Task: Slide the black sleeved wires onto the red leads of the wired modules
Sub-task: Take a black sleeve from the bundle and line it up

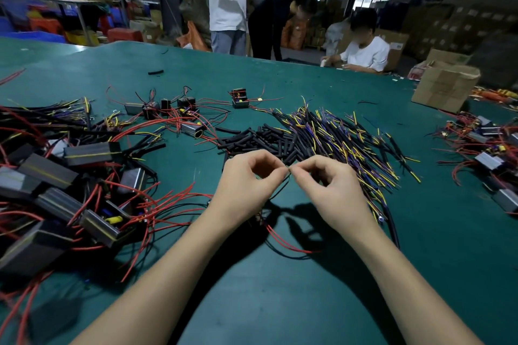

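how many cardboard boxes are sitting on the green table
1: a cardboard box stands on the far right part of the green table, beyond the right-hand heap of modules. Other cartons are stacked off the table in the background; more could be hidden out of frame.

You have one view only, a wide-angle camera on your own head, looking forward and down across the green table (280,302). It sits close above your forearms, so your left hand (246,182) and right hand (333,187) fill the lower middle. The far edge of the table and the workshop behind curve along the top.
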A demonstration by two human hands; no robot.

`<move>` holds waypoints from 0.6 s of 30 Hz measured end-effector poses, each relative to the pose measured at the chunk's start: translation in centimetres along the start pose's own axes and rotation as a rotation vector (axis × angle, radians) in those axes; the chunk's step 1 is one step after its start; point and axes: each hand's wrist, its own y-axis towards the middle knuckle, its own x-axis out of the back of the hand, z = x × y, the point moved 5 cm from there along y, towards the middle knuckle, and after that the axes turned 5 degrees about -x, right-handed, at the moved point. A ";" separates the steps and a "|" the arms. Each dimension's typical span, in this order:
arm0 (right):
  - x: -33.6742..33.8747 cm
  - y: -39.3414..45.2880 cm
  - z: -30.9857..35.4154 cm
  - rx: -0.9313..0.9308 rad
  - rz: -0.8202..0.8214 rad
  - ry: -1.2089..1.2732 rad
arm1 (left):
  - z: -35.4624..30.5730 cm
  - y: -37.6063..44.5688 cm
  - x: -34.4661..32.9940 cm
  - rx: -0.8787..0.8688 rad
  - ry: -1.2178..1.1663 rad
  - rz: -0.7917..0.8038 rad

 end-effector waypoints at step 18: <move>0.4 -0.9 2.6 0.563 -0.113 -0.578 | 1.0 0.1 -0.3 0.299 -0.297 0.272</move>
